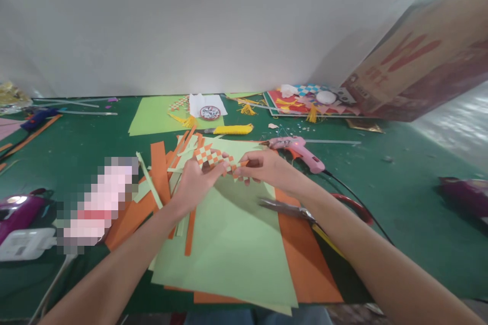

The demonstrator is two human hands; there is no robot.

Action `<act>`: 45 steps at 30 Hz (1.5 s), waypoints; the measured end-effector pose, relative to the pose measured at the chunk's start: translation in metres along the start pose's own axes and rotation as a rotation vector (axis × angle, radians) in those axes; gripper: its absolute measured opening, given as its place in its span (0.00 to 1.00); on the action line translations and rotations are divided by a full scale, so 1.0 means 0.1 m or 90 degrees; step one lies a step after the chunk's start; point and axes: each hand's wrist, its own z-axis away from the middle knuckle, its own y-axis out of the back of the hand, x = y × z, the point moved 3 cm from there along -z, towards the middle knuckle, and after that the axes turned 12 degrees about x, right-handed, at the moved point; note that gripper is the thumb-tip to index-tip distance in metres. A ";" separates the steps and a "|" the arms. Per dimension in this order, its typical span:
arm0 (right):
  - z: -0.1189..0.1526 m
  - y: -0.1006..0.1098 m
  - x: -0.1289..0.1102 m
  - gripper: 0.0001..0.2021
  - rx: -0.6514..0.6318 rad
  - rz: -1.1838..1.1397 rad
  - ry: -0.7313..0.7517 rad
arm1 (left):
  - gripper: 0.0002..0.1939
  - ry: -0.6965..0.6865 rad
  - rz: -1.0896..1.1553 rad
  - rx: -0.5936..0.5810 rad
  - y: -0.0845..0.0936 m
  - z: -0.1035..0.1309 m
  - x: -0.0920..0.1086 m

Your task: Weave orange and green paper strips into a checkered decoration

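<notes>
Between both hands, above a stack of light green paper (229, 244), is a small woven paper piece (213, 157) in an orange and pale checker pattern. My left hand (196, 177) grips its left part, thumb in front and fingers behind. At its right end, my right hand (263, 165) pinches the strips with thumb and forefinger. Scissors (285, 208) lie on the paper below my right forearm, which hides part of their handles. Orange paper strips (160, 172) are scattered left of my left hand. Orange sheets (301, 264) stick out under the green ones.
Behind the hands lie a yellow utility knife (232, 129) and a pink glue gun (299, 150), its cord running right. A blurred-out pink device (99, 203) sits left. A paper bag (423, 61) stands back right, near a tray of craft pieces (312, 101). A white wall (190, 25) rises behind.
</notes>
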 end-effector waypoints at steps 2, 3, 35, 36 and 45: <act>-0.01 0.00 0.02 0.15 0.008 -0.024 -0.006 | 0.08 -0.003 -0.019 0.003 0.00 0.00 0.02; -0.02 0.00 0.03 0.15 0.011 -0.034 -0.009 | 0.08 -0.004 -0.032 0.009 0.00 0.00 0.04; -0.01 0.00 0.05 0.13 0.042 0.029 0.049 | 0.16 0.053 -0.034 0.008 0.00 0.00 0.01; -0.01 0.00 0.04 0.13 0.045 0.029 0.054 | 0.15 0.039 -0.041 0.016 0.00 -0.01 0.01; 0.01 0.03 0.03 0.13 0.049 0.044 0.048 | 0.15 0.009 -0.127 0.063 0.06 -0.05 -0.03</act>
